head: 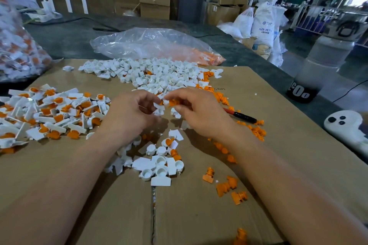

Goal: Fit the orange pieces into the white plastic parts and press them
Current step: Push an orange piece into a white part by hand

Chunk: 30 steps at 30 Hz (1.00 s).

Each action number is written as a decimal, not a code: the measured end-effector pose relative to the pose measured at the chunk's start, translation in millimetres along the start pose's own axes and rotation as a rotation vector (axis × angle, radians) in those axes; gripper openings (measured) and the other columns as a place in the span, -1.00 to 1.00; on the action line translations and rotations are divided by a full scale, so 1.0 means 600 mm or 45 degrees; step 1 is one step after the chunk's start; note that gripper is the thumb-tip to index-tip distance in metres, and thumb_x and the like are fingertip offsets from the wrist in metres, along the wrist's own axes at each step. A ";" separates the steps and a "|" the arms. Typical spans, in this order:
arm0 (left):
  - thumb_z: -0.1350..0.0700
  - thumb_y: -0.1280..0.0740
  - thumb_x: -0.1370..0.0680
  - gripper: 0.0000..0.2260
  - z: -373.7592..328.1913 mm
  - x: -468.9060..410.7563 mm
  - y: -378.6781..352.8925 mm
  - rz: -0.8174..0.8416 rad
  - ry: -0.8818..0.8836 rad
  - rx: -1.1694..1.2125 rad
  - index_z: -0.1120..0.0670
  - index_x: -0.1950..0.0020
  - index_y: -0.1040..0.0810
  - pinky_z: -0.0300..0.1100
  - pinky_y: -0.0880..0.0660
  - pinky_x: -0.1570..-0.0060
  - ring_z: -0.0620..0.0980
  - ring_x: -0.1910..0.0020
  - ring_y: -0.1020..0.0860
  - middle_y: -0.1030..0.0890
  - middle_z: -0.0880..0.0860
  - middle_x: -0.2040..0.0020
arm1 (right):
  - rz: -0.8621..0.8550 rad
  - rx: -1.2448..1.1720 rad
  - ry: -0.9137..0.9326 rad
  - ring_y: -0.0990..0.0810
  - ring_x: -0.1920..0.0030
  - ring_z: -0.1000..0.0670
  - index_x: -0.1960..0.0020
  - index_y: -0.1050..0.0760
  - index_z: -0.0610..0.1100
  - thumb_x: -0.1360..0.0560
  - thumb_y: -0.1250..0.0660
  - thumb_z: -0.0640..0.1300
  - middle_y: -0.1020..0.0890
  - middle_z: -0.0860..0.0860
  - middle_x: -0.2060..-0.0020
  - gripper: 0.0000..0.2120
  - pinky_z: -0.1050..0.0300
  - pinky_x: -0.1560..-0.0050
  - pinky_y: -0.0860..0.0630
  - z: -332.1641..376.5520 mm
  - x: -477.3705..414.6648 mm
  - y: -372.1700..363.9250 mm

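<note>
Above the middle of the cardboard sheet [278, 145], my left hand [131, 111] pinches a white plastic part [159, 106] with curled fingers. My right hand [197, 109] pinches an orange piece [172, 103] right beside it, the two pieces nearly touching. Loose white parts [159, 73] lie in a heap behind my hands, and a smaller cluster of white parts [159, 167] lies between my forearms. Orange pieces [229, 187] are scattered to the right. A pile of fitted white-and-orange parts [49, 111] lies on the left.
A clear bag [155, 45] with orange pieces lies behind the heap. Another bag [18, 45] of fitted parts stands at far left. A red-and-black pen [242, 116] lies right of my right hand. A bottle [318, 65] and a white controller [346, 127] sit at the table's right edge.
</note>
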<state>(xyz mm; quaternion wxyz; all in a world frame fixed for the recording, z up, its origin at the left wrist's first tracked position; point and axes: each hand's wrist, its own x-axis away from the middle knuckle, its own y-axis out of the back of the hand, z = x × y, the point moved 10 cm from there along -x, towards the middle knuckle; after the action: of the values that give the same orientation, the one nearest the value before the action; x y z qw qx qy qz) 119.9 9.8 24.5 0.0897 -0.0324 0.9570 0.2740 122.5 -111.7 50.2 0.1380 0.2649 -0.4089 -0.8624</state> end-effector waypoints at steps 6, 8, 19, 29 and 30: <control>0.23 -0.53 -0.33 -0.72 -0.006 0.004 -0.008 0.025 -0.027 0.040 -0.08 0.12 -0.56 -0.48 -0.44 0.37 -0.13 0.19 -0.58 -0.62 0.00 0.17 | -0.156 -0.314 -0.069 -0.53 0.31 0.21 0.25 -0.51 -0.04 -0.38 -0.46 -0.22 -0.55 0.16 0.34 -0.85 0.32 0.19 -0.50 0.002 0.012 0.025; 0.23 -0.52 -0.33 -0.71 -0.010 0.005 -0.008 0.022 -0.046 0.054 -0.11 0.13 -0.54 -0.53 -0.42 0.38 -0.16 0.19 -0.57 -0.61 -0.02 0.17 | -0.183 -0.395 -0.074 -0.52 0.33 0.23 0.25 -0.56 -0.07 -0.38 -0.45 -0.25 -0.56 0.16 0.35 -0.88 0.37 0.23 -0.48 0.002 0.012 0.029; 0.29 -0.52 -0.30 -0.68 -0.017 0.006 -0.006 -0.003 -0.087 0.202 -0.09 0.18 -0.55 -0.43 -0.49 0.32 -0.27 0.38 -0.52 -0.60 0.00 0.24 | -0.092 -0.312 -0.055 -0.51 0.28 0.30 0.15 -0.58 -0.06 -0.43 -0.40 -0.24 -0.54 0.25 0.32 -0.91 0.46 0.19 -0.43 0.003 0.008 0.013; 0.30 -0.54 -0.27 -0.70 -0.018 0.012 -0.012 0.003 -0.080 0.254 -0.05 0.19 -0.56 -0.46 -0.46 0.40 -0.25 0.41 -0.53 -0.58 -0.03 0.31 | -0.018 -0.349 -0.048 -0.49 0.29 0.30 0.12 -0.63 -0.19 -0.42 -0.39 -0.29 -0.53 0.22 0.31 -0.93 0.45 0.19 -0.40 0.002 0.009 0.011; 0.30 -0.54 -0.27 -0.70 -0.018 0.012 -0.013 0.008 -0.069 0.290 -0.04 0.19 -0.57 -0.45 -0.47 0.39 -0.25 0.41 -0.53 -0.59 -0.03 0.33 | -0.039 -0.346 -0.042 -0.48 0.29 0.31 0.11 -0.64 -0.18 -0.42 -0.40 -0.29 -0.52 0.22 0.31 -0.93 0.47 0.19 -0.38 0.001 0.009 0.014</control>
<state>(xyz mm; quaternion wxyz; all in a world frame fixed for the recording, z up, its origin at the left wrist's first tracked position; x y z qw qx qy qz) 111.8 -2.4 28.0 0.1177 -0.0117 0.9792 0.1647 117.5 -118.9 55.2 0.1528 0.2359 -0.2865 -0.9159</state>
